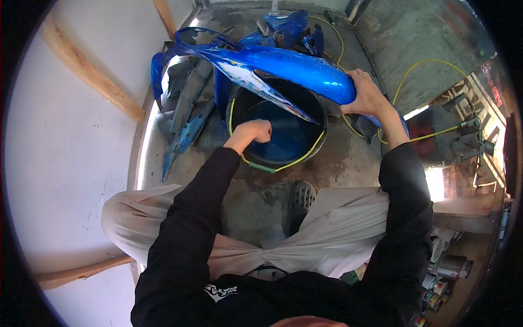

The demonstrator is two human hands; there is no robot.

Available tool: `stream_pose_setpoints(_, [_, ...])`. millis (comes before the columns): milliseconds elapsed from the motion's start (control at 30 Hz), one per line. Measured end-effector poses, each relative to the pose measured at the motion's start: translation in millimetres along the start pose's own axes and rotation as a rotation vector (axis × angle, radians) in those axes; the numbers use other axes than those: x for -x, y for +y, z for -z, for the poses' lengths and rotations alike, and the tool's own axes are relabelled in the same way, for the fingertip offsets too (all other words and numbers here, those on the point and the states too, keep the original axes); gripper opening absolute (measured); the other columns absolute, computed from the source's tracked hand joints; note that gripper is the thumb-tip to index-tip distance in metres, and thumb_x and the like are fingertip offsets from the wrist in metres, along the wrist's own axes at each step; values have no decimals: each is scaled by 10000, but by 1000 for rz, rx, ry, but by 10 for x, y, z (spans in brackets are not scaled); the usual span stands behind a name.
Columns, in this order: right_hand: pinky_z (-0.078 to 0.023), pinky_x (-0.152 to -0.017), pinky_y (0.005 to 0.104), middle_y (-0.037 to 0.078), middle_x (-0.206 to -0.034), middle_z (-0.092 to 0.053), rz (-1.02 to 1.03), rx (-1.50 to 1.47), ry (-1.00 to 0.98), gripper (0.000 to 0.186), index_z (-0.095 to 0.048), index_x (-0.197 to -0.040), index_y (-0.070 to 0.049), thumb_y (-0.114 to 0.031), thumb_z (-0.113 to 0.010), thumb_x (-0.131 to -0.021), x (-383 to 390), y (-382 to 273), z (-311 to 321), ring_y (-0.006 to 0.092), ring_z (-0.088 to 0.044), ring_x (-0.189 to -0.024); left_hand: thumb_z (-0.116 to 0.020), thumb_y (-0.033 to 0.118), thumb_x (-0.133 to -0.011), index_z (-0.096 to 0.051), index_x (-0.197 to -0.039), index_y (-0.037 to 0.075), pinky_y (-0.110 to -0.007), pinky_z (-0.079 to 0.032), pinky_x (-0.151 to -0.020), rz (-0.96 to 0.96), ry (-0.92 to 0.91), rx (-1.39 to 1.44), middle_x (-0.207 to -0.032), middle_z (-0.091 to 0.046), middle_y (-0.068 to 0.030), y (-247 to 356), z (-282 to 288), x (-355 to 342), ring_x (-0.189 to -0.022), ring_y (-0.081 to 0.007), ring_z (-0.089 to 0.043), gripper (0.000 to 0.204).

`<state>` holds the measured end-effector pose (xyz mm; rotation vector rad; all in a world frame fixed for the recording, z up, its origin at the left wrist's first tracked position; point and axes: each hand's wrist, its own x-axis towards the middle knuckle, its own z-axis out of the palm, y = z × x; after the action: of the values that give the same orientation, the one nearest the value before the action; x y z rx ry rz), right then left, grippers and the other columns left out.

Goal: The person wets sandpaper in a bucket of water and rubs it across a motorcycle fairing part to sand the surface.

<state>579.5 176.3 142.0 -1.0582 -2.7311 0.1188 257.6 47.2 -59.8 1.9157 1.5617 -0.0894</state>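
My right hand [370, 94] steadies a long, glossy blue curved plastic panel [291, 66] above a round black tub [238, 111]

My right fingers and thumb grasp the panel's rounded end, probably because that is the easiest edge to grip and balances its length; its pale, scuffed pointed arm [250, 79] slants down into the tub's mouth, so drips would likely fall inside. My left hand [253, 133] is clenched over the near side of the tub, though I cannot tell whether it hides anything; the tub sits before my feet, presumably for easy reach
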Motion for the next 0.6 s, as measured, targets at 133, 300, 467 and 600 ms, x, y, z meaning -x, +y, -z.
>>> stream_pose_setpoints(133, [-493,-1154,494,266,-1330,-636,-100,-15,-42,1038,-603,-1438,55,-399,-928,-564,162,204,-59,454,-590,-1296,-733,196,-904,-810,-1213,34,-512,-602,-1019,145,80,-44,-1314,-771,-233,-8,-66,-771,-1246,-412,-730,357])
stream_pose_setpoints(300, [-485,-1171,488,296,-1365,-632,-61,-121,-47,1033,-608,-1433,54,-420,-940,-578,23,163,-249,454,-591,-1315,-858,278,-831,-722,-1390,50,-500,-566,-1123,306,202,36,-1437,-706,-249,-496,-391,-1172,-1341,-395,-686,619])
stream_pose_setpoints(467, [-484,-1178,484,288,-1389,-640,-161,-115,-111,1033,-607,-1440,50,-428,-944,-589,232,336,-247,454,-596,-1332,-830,324,-883,-671,-1506,95,-497,-544,-1157,332,-36,121,-1577,-613,-244,-230,-881,-1269,-1412,-413,-636,682])
stream_pose_setpoints(600, [-490,-1180,484,278,-1413,-643,-215,-138,-161,1043,-602,-1453,50,-438,-952,-600,305,346,-237,453,-601,-1342,-821,342,-900,-813,-1277,56,-494,-566,-1099,362,-94,111,-1418,-738,-200,-210,-906,-1232,-1345,-428,-681,474])
